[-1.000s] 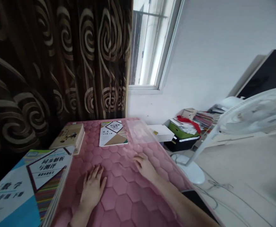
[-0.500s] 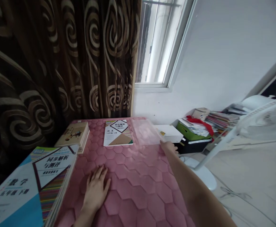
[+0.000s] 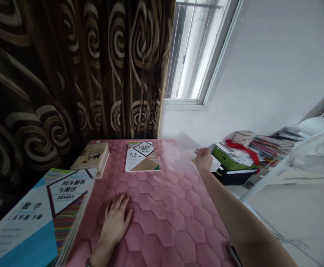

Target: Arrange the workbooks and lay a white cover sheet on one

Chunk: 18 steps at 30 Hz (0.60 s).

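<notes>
My left hand (image 3: 115, 221) lies flat and open on the pink quilted table cover (image 3: 162, 215), fingers spread. My right hand (image 3: 203, 159) is stretched out to the table's far right edge and pinches a clear plastic sheet (image 3: 178, 152), whose right side is lifted off the table. A workbook with a white and tan cover (image 3: 142, 156) lies just left of the sheet at the far end.
A stack of colourful workbooks (image 3: 42, 215) fills the near left corner, with a tan book pile (image 3: 92, 156) behind it. A dark patterned curtain (image 3: 67, 74) hangs behind. To the right stand a white box (image 3: 214, 163), a green bin (image 3: 231, 158) with papers and a white fan (image 3: 312, 152).
My right hand moved from the table's middle out to the far right edge, took hold of the plastic sheet and raised its edge. The left hand stayed flat.
</notes>
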Tool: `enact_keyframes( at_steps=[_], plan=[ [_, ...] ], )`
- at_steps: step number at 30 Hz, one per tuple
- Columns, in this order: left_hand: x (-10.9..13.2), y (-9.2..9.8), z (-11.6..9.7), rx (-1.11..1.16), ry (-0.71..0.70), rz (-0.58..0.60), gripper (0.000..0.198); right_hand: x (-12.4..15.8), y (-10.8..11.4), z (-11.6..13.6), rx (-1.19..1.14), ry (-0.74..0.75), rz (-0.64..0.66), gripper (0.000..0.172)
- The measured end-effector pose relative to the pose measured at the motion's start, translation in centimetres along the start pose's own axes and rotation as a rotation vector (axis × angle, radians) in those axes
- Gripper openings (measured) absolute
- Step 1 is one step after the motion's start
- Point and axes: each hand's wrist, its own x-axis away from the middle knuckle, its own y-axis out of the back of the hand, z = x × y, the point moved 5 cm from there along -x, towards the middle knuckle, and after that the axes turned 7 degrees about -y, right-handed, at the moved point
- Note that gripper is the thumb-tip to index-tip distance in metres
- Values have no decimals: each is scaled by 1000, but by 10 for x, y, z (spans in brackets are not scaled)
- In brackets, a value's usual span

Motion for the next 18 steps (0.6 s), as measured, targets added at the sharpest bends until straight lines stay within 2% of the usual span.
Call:
enact_keyframes(
  at_steps=[2,4,6,8,10,13,15,16,18],
  plan=[
    [0,-1,1,17,-5,-12,47,13,24,26,-118,138,-61,41],
    [1,-3,3,57,-6,-52,46,41,55,55,-292,393,-145,37],
    [0,-4,6,156,-10,-119,44,84,87,82,-339,616,-248,31],
    [-2,-2,11,358,-3,-191,42,135,113,105,-321,816,-312,27],
    [-4,4,21,681,77,-238,46,190,126,126,-236,1054,-248,28],
    [1,18,36,1290,352,-191,64,271,116,141,29,1399,0,30],
    [10,31,35,1606,487,-90,72,314,95,135,217,1497,171,26],
    [16,39,32,1699,514,-47,73,335,85,129,258,1541,236,24],
    [29,50,26,1745,567,46,69,372,61,113,288,1573,379,19]
  ],
)
